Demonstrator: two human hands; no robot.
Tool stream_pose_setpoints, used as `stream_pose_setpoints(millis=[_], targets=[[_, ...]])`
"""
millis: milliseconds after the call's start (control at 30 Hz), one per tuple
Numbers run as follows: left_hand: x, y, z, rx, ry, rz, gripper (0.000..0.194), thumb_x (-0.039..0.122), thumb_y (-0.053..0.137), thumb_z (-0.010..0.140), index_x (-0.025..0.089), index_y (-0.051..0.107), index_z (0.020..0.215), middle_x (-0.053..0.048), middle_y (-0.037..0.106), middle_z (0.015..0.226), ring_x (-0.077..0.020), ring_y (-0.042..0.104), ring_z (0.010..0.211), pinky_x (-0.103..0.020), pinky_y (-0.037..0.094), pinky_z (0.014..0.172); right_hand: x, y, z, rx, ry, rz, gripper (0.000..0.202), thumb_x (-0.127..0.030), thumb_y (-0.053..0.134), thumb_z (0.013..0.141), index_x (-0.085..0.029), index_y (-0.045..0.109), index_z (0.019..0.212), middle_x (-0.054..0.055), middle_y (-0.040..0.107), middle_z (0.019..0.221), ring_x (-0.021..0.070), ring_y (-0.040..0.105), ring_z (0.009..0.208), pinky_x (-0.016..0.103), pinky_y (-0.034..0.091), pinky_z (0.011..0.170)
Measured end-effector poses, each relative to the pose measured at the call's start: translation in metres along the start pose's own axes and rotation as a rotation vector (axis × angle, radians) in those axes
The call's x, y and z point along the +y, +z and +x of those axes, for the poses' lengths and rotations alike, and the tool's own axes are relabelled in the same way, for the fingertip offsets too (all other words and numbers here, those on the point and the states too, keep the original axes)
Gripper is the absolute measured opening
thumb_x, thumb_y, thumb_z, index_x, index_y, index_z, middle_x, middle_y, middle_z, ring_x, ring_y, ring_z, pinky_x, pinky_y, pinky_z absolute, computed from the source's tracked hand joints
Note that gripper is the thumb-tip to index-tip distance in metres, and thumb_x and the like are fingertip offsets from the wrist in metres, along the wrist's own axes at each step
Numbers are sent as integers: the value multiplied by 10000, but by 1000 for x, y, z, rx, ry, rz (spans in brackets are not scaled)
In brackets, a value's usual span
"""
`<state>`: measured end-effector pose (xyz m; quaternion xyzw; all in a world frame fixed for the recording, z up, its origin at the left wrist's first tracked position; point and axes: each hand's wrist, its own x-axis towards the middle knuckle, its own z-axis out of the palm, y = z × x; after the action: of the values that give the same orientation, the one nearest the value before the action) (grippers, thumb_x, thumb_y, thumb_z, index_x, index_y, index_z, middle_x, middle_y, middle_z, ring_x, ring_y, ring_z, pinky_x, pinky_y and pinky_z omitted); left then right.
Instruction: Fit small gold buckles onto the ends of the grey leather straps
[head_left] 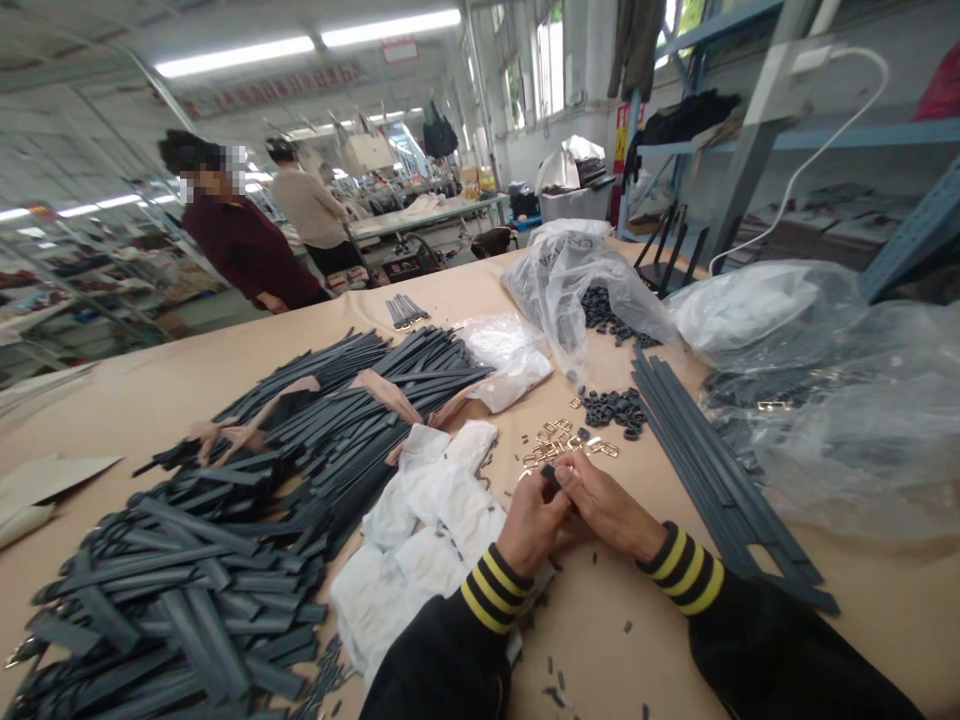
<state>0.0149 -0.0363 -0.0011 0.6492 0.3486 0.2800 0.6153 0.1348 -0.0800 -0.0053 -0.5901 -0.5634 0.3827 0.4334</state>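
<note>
My left hand (531, 522) and my right hand (609, 505) meet over the tan table, fingers pinched together. Between the fingertips shows a small dark strap piece (550, 473), most of it covered by the fingers. Just beyond the hands lies a loose group of gold metal buckles (555, 440). A heap of small dark strap loops (616, 408) sits behind these, to the right. Crumpled white padding (442, 520) lies left of my left hand, with tiny dark bits on it.
Bundles of dark straps (382, 400) and a pile of shorter straps (187, 590) cover the left. Long dark strips (720, 460) lie at right, beside clear plastic bags (862, 420). An open bag (577, 270) holds more loops. Two people stand beyond the table (637, 640).
</note>
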Motion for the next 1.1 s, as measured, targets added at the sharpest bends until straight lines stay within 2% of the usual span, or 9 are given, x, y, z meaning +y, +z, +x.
stream_pose_setpoints(millis=[133,233,300,400,500,633,833,967,1100], targets=[[-6,-1,-7,-54,-115,-143,290,406,506,727,123,525,669,8,504,572,-78,446,496,-208,382,503,1,-3,2,-121,-23,2,278,-416,336,850,-190,469,756,-1,564,646,132,529,600,250,391,574],[-4,-19,-7,17,-146,-203,278,411,499,724,133,491,709,18,487,560,-75,445,469,-219,394,499,2,-9,5,-129,-62,-83,285,-352,380,838,-183,477,630,-8,549,581,120,495,556,245,362,550],[0,-35,-4,157,-94,-27,250,395,478,739,145,486,736,25,479,564,-84,459,494,-222,394,517,2,-14,7,-46,-52,-128,284,-322,395,827,-179,483,598,-4,546,574,117,483,552,245,349,543],[5,-53,2,292,60,478,173,316,453,762,156,519,752,3,506,649,-108,480,602,-237,386,594,0,-18,7,38,50,-42,243,-317,375,825,-180,476,652,-12,546,582,97,451,473,230,335,479],[3,-53,9,142,92,847,95,234,484,736,155,536,742,-29,520,756,-124,479,665,-251,378,634,-1,-16,6,-4,133,20,218,-318,359,824,-182,459,686,-40,498,529,79,387,392,215,309,423],[-2,-44,19,40,10,1065,56,202,521,704,151,518,726,-43,515,762,-148,490,701,-264,380,645,6,-10,8,20,69,-118,199,-292,397,798,-172,466,655,-24,498,568,103,444,509,226,335,501],[-1,-46,27,-80,-56,1076,52,199,517,701,159,484,700,-31,521,739,-144,498,700,-259,387,653,12,-6,9,-22,8,-218,154,-292,466,747,-162,487,667,-7,515,646,132,476,621,239,344,572],[1,-41,23,-32,-10,1091,118,184,534,686,149,470,778,-57,502,840,-153,494,752,-266,391,685,11,-5,8,-28,11,-212,182,-278,439,754,-170,448,608,-25,461,583,122,450,576,230,325,542],[2,-40,24,-37,-53,1114,154,193,562,669,151,468,784,-46,493,787,-160,489,729,-272,379,662,11,-5,9,-21,4,-206,188,-273,437,750,-169,439,594,-28,445,574,115,436,559,229,320,538]])
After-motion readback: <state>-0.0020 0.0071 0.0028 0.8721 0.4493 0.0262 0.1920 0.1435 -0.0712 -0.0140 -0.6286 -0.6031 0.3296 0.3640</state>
